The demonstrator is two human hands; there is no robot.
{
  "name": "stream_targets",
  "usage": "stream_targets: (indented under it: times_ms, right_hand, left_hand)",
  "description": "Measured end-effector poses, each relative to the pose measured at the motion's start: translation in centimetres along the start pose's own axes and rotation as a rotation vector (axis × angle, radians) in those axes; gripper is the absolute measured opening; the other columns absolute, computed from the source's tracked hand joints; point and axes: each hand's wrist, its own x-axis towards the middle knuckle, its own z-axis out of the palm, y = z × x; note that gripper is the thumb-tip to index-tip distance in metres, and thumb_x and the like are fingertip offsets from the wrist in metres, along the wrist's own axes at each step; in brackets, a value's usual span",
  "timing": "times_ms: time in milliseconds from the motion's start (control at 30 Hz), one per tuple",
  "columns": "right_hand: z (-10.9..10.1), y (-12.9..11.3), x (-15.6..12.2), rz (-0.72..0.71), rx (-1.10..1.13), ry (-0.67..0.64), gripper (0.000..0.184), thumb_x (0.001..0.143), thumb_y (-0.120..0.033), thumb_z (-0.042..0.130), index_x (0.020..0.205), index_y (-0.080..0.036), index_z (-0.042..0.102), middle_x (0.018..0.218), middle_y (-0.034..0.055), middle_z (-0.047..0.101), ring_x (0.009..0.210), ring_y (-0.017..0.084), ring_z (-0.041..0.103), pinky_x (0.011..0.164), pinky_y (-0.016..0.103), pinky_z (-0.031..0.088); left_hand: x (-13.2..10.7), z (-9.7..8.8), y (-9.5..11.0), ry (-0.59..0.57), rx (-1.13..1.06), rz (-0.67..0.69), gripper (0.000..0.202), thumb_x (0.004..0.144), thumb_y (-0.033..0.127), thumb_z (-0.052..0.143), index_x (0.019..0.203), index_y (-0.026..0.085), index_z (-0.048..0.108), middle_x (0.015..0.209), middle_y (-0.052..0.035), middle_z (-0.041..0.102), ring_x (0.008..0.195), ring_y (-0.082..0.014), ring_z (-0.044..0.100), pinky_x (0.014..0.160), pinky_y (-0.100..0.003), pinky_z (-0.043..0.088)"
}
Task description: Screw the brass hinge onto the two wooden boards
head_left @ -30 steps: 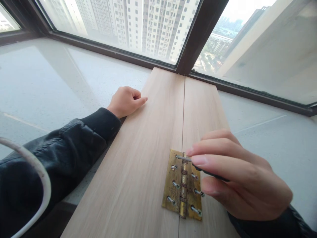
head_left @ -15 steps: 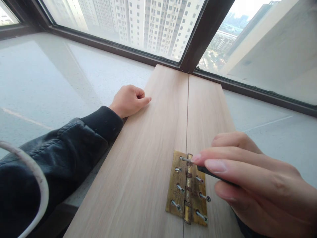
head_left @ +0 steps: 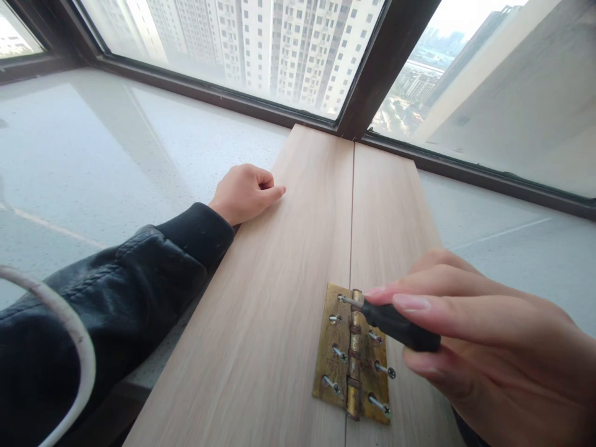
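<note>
Brass hinge (head_left: 352, 355) lies flat across the seam between two pale wooden boards, near end. From the left: off-white cable (head_left: 84, 347) loops in front of a black sleeve (head_left: 153, 264). White speckled sill (head_left: 41, 149) beneath, glossy, with window reflections. Left hand (head_left: 246, 194) curled in a loose fist, resting at the edge of the left board (head_left: 251, 310). Dark window frame (head_left: 372, 68) runs along the far side; tall apartment blocks (head_left: 261, 46) outside. Screws (head_left: 331, 385) stand partly out of the hinge holes, several tilted. Screwdriver (head_left: 401, 326) reaches across the knuckle to the upper-left screw. Right board (head_left: 386, 205) beyond the seam; right hand (head_left: 503, 347) grasps the black handle between thumb and fingers. Against half a second ago: far more handle shows, right fingers shifted along it; tip at the same screw, left hand unmoved on the board.
</note>
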Motion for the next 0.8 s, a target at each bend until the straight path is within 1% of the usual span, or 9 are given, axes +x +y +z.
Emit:
stream_targets:
  times_ms: [67,167,267,333,400,467,567,633,800]
  right_hand:
    - [0.2,0.1,-0.1,0.022,0.012,0.057,0.038,0.077,-0.003,0.074,0.110,-0.017,0.062,0.093,0.0048,0.063,0.072,0.018,0.059,0.051,0.031,0.051]
    - [0.3,0.4,0.0,-0.021,-0.074,0.083,0.031,0.081,-0.013,0.075,0.109,-0.017,0.062,0.088,0.0034,0.062,0.072,0.017,0.058,0.053,0.031,0.050]
    - [-0.1,0.6,0.4,-0.137,-0.191,0.018,0.023,0.089,-0.019,0.068,0.110,-0.013,0.061,0.092,0.0061,0.061,0.077,0.018,0.058,0.062,0.033,0.051]
    - [-0.4,0.5,0.5,-0.164,-0.235,-0.082,0.023,0.092,-0.020,0.063,0.113,-0.010,0.060,0.100,0.0087,0.060,0.085,0.020,0.057,0.069,0.034,0.051]
    - [-0.5,0.3,0.5,-0.128,-0.251,-0.155,0.025,0.094,-0.017,0.054,0.117,-0.010,0.058,0.111,0.0103,0.057,0.095,0.023,0.056,0.077,0.037,0.051]
    - [-0.4,-0.1,0.2,-0.065,-0.242,-0.162,0.027,0.096,-0.015,0.047,0.121,-0.012,0.056,0.116,0.0095,0.057,0.099,0.023,0.056,0.081,0.038,0.051]
    - [0.0,-0.5,-0.1,0.058,-0.209,-0.067,0.021,0.100,-0.029,0.047,0.115,-0.020,0.058,0.105,0.0046,0.064,0.093,0.021,0.060,0.076,0.034,0.054]
    - [0.2,-0.7,-0.2,0.109,-0.218,-0.058,0.021,0.100,-0.038,0.048,0.112,-0.025,0.059,0.100,0.0022,0.066,0.088,0.019,0.062,0.072,0.032,0.055]
    - [0.4,-0.7,-0.1,0.050,-0.305,-0.069,0.021,0.099,-0.042,0.050,0.108,-0.025,0.059,0.097,0.0007,0.067,0.082,0.017,0.063,0.073,0.031,0.055]
  left_hand:
    - [0.0,0.0,0.0,-0.003,-0.004,0.004,0.036,0.075,0.040,0.054,0.050,0.017,0.042,0.048,0.0037,0.033,0.051,-0.0091,0.033,0.053,-0.027,0.024]
    - [-0.1,0.0,0.0,-0.008,-0.003,0.013,0.037,0.075,0.040,0.054,0.050,0.017,0.041,0.048,0.0037,0.034,0.051,-0.0091,0.034,0.053,-0.027,0.025]
    - [-0.1,0.0,0.1,-0.013,0.002,0.009,0.037,0.075,0.040,0.054,0.050,0.017,0.041,0.048,0.0037,0.034,0.051,-0.0089,0.034,0.053,-0.027,0.024]
    - [-0.1,0.0,0.1,-0.016,0.007,0.006,0.037,0.075,0.041,0.054,0.050,0.017,0.041,0.048,0.0037,0.034,0.051,-0.0088,0.034,0.053,-0.027,0.024]
    - [-0.1,0.0,0.2,-0.017,0.013,0.006,0.037,0.075,0.041,0.053,0.051,0.017,0.041,0.049,0.0036,0.035,0.051,-0.0088,0.034,0.053,-0.027,0.024]
    - [-0.1,0.0,0.2,-0.018,0.014,0.006,0.036,0.075,0.040,0.053,0.051,0.017,0.041,0.049,0.0035,0.035,0.051,-0.0089,0.034,0.054,-0.027,0.025]
    - [-0.1,0.0,0.2,-0.019,0.007,0.009,0.036,0.075,0.040,0.053,0.051,0.017,0.042,0.048,0.0035,0.034,0.051,-0.0091,0.034,0.054,-0.027,0.025]
    - [-0.1,0.0,0.2,-0.019,0.001,0.013,0.036,0.075,0.041,0.053,0.051,0.017,0.042,0.049,0.0033,0.035,0.052,-0.0095,0.034,0.054,-0.027,0.025]
    - [0.0,0.0,0.0,-0.020,0.000,0.013,0.036,0.075,0.042,0.053,0.051,0.017,0.042,0.049,0.0031,0.035,0.052,-0.0099,0.034,0.055,-0.028,0.025]
